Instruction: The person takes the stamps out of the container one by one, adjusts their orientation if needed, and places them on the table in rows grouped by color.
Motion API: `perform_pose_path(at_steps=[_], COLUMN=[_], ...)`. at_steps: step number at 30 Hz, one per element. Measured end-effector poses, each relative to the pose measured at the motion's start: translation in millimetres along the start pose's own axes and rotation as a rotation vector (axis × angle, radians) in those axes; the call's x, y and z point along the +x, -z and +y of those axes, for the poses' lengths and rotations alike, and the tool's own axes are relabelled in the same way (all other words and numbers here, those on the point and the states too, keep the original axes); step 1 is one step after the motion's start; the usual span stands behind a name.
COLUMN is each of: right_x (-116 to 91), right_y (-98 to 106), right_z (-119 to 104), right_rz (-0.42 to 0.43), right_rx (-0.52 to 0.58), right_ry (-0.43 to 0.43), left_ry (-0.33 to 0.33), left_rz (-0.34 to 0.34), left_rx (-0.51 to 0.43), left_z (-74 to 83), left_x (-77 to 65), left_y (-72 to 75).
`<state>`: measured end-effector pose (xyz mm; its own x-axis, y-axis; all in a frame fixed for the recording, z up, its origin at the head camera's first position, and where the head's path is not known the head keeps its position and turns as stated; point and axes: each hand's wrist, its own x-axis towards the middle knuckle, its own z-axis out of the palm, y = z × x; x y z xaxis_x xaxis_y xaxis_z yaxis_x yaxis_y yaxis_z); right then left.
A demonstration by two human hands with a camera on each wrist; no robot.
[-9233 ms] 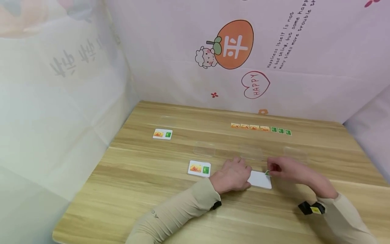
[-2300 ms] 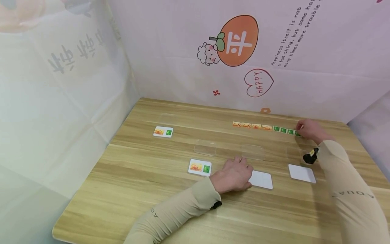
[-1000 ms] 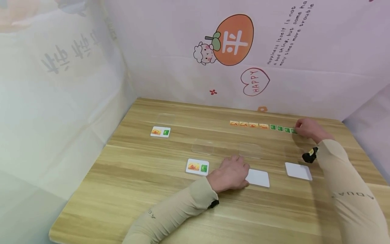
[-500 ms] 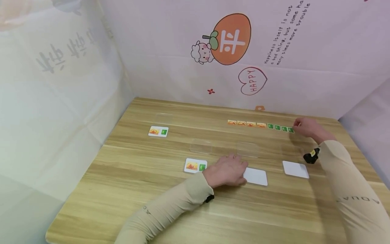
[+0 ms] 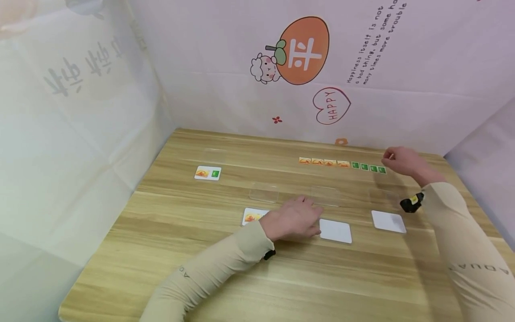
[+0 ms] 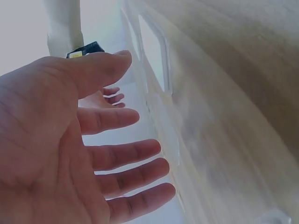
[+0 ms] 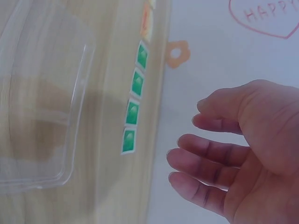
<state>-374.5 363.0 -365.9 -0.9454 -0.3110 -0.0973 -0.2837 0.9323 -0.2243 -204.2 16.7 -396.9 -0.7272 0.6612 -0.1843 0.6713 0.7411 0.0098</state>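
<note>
My left hand [image 5: 295, 218] hovers just left of a blank white card [image 5: 335, 231]. In the left wrist view its fingers are stretched out, with nothing in them and the card beyond the thumb. A green stamp [image 5: 382, 170] ends a row of small picture stamps at the back, several orange ones [image 5: 317, 162] followed by several green ones. Just past that end, my right hand [image 5: 403, 161] is raised over the table. The right wrist view shows its fingers [image 7: 201, 165] loosely bent and holding nothing, apart from the green stamps [image 7: 132, 112].
A second blank white card [image 5: 388, 222] lies to the right. Two white cards carry an orange and a green stamp: one at far left [image 5: 208, 173], one [image 5: 248, 216] partly behind my left forearm. Clear plastic covers [image 5: 264, 192] lie behind the cards. A printed curtain [image 5: 225, 98] borders the table.
Earlier my right hand pinched a green stamp at the blank card; that stamp is now in the row and the hand has drawn back. My left hand has come off the card, moving left.
</note>
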Motion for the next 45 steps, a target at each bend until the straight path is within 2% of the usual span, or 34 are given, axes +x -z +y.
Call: perform_pose_path(at_steps=[4, 12, 19, 27, 41, 45], right_x=[-4.4, -9.4, -14.1, -14.1, -24.0, -25.3], right_y=[4.0, 7.9, 10.3, 0.0, -8.8, -10.9], right_z=[-11.2, -29.2, -53.5, -89.6, -121.9, -133.6], right_rz=[0.012, 0.006, 0.017, 0.044, 0.074, 0.086], right_rx=[-0.012, 0.013, 0.038, 0.079, 0.13, 0.146], right_ry=[0.004, -0.012, 0.012, 0.055, 0.122, 0.169], left_ry=[-0.024, -0.063, -0.025, 0.039, 0.042, 0.05], left_rz=[0.018, 0.057, 0.068, 0.066, 0.118, 0.124], left_rx=[-0.005, -0.01, -0.086, -0.204, -0.259, -0.269], left_z=[-5.9, -18.2, -30.9, -48.2, -74.6, -82.4], left_x=[-3.4, -18.9, -32.8, -49.3, -78.3, -85.8], left_y=[3.6, 7.8, 12.1, 11.1, 16.6, 16.9])
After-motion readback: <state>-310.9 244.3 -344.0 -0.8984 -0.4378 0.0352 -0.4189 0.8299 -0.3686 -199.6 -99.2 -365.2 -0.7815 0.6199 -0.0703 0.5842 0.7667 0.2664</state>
